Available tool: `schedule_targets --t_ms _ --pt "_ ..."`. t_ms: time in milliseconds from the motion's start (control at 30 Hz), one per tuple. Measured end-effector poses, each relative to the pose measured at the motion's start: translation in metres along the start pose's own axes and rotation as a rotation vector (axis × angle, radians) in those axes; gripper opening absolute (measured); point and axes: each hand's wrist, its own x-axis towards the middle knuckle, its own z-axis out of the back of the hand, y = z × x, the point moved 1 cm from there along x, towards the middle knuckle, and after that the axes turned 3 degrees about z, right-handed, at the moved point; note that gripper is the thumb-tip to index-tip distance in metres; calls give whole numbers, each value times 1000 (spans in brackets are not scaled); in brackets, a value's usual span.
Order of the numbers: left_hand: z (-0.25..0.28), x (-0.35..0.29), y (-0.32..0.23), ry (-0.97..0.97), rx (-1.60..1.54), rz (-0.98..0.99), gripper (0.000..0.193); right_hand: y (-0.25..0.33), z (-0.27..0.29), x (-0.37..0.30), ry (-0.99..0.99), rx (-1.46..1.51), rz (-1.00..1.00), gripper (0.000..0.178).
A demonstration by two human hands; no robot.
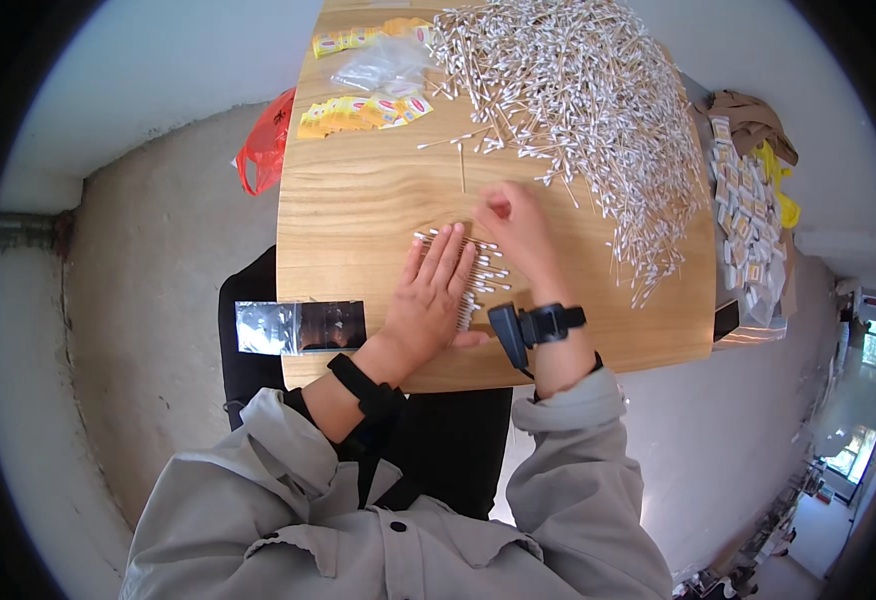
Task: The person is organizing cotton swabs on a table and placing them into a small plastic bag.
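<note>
My left hand [430,300] lies flat with fingers stretched over a small row of cotton swabs [488,272] on the wooden table. White tips of these swabs stick out on the right of the hand, roughly side by side. Just beyond and to the right, my right hand [513,222] is held with its fingers curled in a pinch; what they hold, if anything, is hidden. A single cotton swab [463,170] lies apart, a little past the right fingertips. At the far right of the table spreads a big loose heap of cotton swabs [578,90].
Yellow printed packets [358,115] and a clear plastic bag [383,68] lie at the far left of the table. A shiny flat pouch [298,327] overhangs the near left edge. A red bag [266,145] hangs left; many small filled packs [748,215] are piled right.
</note>
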Motion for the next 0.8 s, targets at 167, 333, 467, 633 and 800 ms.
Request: schedule_targets --t_ms 167,333,467,633,800 --pt "-2 3 -4 71 18 3 115 5 -19 36 -114 -226 59 17" --pt "0 0 2 75 7 27 116 -25 15 29 14 -276 7 3" --pt "4 0 -1 88 2 51 117 -37 66 2 -37 -487 -106 7" --pt "3 -1 1 79 -6 54 118 29 35 31 -105 -254 -97 48" --pt "3 1 -4 181 38 77 116 24 -8 77 -166 -523 -80 55"
